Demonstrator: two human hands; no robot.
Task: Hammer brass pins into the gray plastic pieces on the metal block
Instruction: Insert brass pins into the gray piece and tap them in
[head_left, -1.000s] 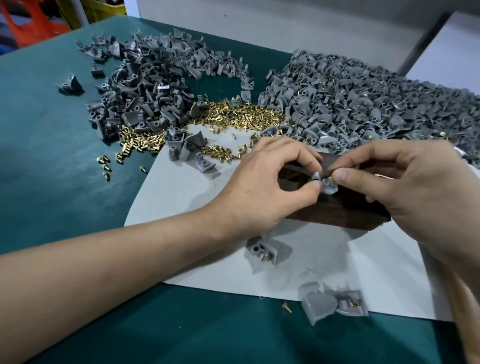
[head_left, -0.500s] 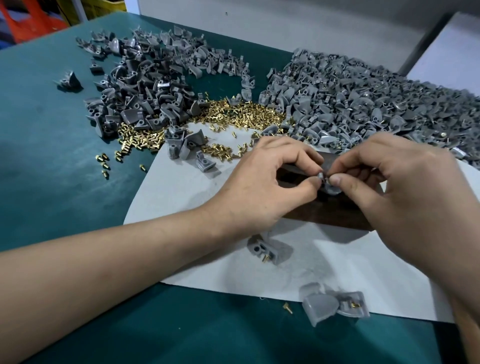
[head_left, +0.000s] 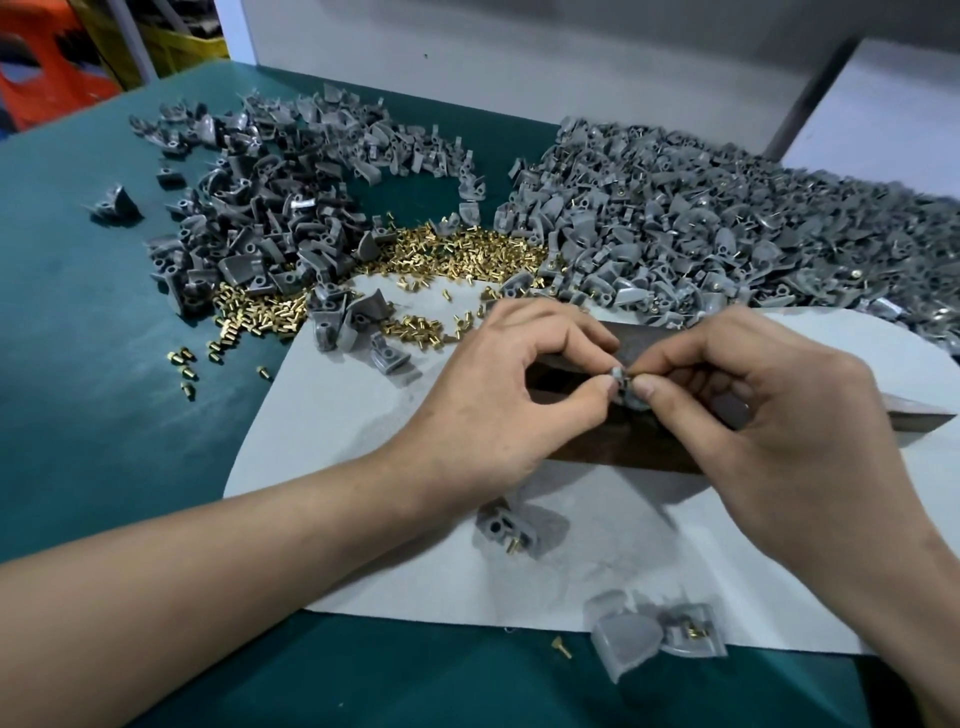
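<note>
BENCH WORK: At a green bench (head_left: 104, 364), we pinch one small gray plastic piece (head_left: 621, 385) between the thumb and forefinger tips of both hands. The left hand (head_left: 498, 400) closes on it from one side and the right hand (head_left: 779, 431) from the other, with the remaining fingers loosely curled. The piece sits just over the dark metal block (head_left: 587, 449), which lies on a pale sheet of paper (head_left: 363, 415). We cannot tell whether piece and block touch, nor whether a pin is already started in it.

Beyond the block spreads a heap of brass pins (head_left: 457, 257). A pile of bare gray pieces (head_left: 260, 228) flanks it on the left and a larger pile (head_left: 701, 234) on the right, some of it showing brass. Three more pieces lie near us on the paper, among them a spare piece (head_left: 506, 525) with a pin poking from it.

We judge the held piece light, rigid and smooth, with a curved shell apt to rock or skid on metal. It is best gripped low on its flat side walls, leaving the socket uncovered. The pins look tiny, hard and quick to roll, so a fingertip pinch on the shank, head up, seems the sure hold. The block looks heavy enough to stay put under blows.
</note>
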